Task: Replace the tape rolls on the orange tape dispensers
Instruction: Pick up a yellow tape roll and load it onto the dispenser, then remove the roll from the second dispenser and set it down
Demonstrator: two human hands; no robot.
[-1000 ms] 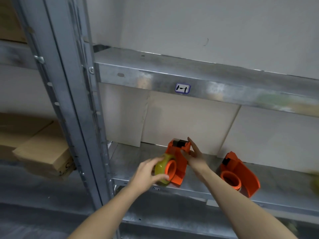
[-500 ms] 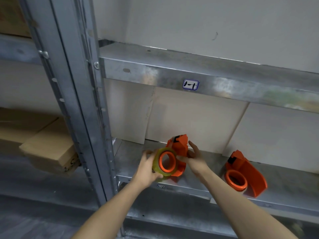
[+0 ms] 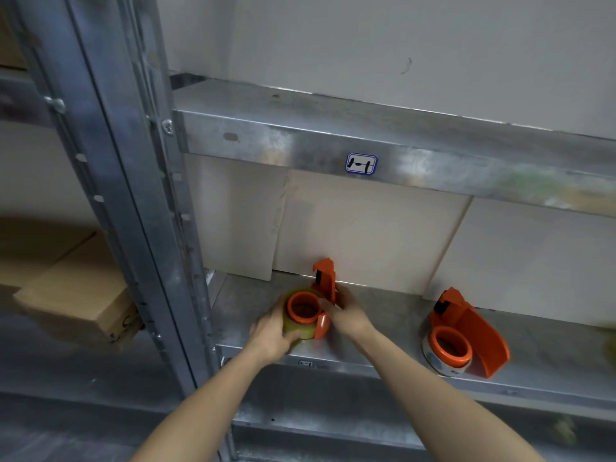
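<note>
An orange tape dispenser point(image 3: 325, 281) lies on the metal shelf point(image 3: 383, 331) at its left end, core facing up. A yellowish clear tape roll point(image 3: 298, 328) sits around its orange core. My left hand point(image 3: 271, 331) is wrapped around the roll's left and front side. My right hand point(image 3: 346, 311) grips the dispenser's flat body from the right. A second orange dispenser point(image 3: 466, 325) lies further right on the same shelf, with a nearly spent white roll point(image 3: 445, 361) around its core.
A steel upright point(image 3: 110, 201) stands left of the shelf. An upper shelf beam with a small label point(image 3: 361, 164) overhangs the work spot. Pale boards point(image 3: 366, 235) lean at the back. A cardboard box point(image 3: 70, 295) sits on the neighbouring rack at left.
The dispenser has been turned from tilted on edge to lying with its core up. The roll has slid down over the core, and both hands have followed it down onto the shelf.
</note>
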